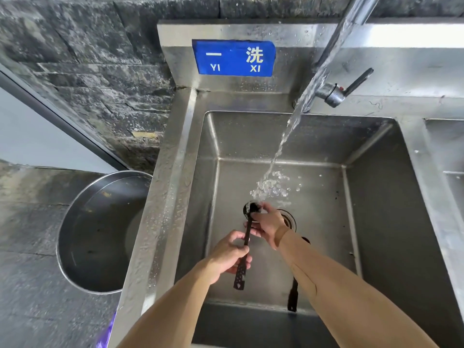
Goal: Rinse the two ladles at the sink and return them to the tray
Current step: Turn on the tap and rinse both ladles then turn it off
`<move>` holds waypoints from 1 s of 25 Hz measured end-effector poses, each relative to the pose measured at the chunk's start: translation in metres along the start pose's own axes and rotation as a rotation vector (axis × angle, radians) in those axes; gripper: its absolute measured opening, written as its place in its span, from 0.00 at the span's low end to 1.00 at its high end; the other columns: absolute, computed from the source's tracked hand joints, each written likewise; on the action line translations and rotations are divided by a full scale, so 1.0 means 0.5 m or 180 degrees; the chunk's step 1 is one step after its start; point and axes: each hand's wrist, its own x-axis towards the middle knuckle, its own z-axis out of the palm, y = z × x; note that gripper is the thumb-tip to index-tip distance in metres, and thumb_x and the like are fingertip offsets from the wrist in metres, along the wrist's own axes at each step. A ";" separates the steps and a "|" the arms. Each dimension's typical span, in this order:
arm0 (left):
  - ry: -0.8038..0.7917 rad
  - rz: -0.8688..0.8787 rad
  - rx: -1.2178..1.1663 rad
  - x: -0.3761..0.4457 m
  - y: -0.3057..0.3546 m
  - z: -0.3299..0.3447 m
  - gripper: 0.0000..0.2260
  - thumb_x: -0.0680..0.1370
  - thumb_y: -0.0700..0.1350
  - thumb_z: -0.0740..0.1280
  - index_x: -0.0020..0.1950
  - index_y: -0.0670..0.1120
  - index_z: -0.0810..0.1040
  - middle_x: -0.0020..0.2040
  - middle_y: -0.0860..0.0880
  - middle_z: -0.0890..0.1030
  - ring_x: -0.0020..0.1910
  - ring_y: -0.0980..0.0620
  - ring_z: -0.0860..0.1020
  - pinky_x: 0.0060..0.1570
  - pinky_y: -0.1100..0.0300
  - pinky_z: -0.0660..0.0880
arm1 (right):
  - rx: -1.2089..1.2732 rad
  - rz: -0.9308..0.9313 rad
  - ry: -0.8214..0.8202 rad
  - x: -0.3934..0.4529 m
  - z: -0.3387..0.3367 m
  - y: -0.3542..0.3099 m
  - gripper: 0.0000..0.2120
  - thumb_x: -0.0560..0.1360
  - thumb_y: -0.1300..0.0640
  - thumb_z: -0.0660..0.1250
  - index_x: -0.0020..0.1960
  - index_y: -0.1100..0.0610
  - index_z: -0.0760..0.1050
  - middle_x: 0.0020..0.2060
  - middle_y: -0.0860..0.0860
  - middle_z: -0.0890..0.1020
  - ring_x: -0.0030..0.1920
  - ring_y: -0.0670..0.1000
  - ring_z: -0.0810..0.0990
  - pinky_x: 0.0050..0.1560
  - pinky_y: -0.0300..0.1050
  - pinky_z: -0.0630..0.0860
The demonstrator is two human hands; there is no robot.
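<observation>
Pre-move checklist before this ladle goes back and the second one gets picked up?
1. Water running from steel faucet: ok.
2. Left hand gripping black ladle with perforated handle: ok.
3. Right hand rubbing the ladle's bowl under the stream: ok.
4. Bowl residue gone: cannot tell, hand covers it.
5. Second black ladle lying in steel sink basin, partly behind right forearm: ok.
6. Tray reachable: cannot tell, not in view.

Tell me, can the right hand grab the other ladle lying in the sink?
Probably yes, but not right away: the right hand is busy rubbing the held ladle. The other ladle lies just under that forearm, nothing covering it.
</observation>
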 end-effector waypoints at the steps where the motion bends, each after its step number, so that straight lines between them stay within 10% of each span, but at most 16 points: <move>1: 0.0011 -0.0005 -0.0033 0.000 -0.005 -0.001 0.11 0.81 0.40 0.64 0.62 0.50 0.73 0.41 0.43 0.83 0.38 0.48 0.82 0.36 0.59 0.77 | 0.0018 0.0031 0.0023 0.003 0.004 -0.002 0.16 0.79 0.67 0.61 0.62 0.49 0.71 0.42 0.58 0.84 0.36 0.55 0.84 0.37 0.47 0.80; 7: 0.0040 0.0004 -0.0402 -0.004 -0.007 0.000 0.09 0.83 0.42 0.59 0.60 0.48 0.77 0.36 0.47 0.79 0.36 0.48 0.81 0.35 0.61 0.75 | 0.0026 -0.0145 0.0203 -0.007 0.023 -0.038 0.15 0.79 0.70 0.58 0.59 0.58 0.77 0.37 0.60 0.84 0.30 0.53 0.82 0.22 0.40 0.74; 13: 0.0317 0.0278 -0.0679 0.012 0.067 0.009 0.12 0.83 0.44 0.60 0.61 0.40 0.78 0.43 0.42 0.79 0.41 0.46 0.78 0.30 0.62 0.75 | 0.0212 -0.0541 0.0138 -0.048 0.011 -0.139 0.16 0.78 0.69 0.61 0.57 0.54 0.80 0.49 0.63 0.85 0.37 0.55 0.84 0.29 0.41 0.80; 18: 0.0281 0.0356 -0.0988 0.034 0.159 0.009 0.11 0.83 0.51 0.58 0.56 0.48 0.78 0.53 0.44 0.84 0.48 0.45 0.82 0.61 0.47 0.73 | 0.0137 -0.0984 0.0024 -0.097 -0.017 -0.246 0.11 0.79 0.66 0.61 0.53 0.55 0.79 0.53 0.62 0.84 0.44 0.56 0.84 0.42 0.44 0.82; 25: 0.0143 0.0760 -0.1213 0.050 0.261 -0.008 0.26 0.79 0.66 0.51 0.57 0.49 0.79 0.57 0.45 0.84 0.55 0.44 0.82 0.63 0.47 0.70 | 0.0308 -0.1320 -0.0111 -0.144 -0.018 -0.363 0.10 0.80 0.65 0.60 0.54 0.56 0.78 0.45 0.58 0.83 0.41 0.58 0.84 0.45 0.48 0.83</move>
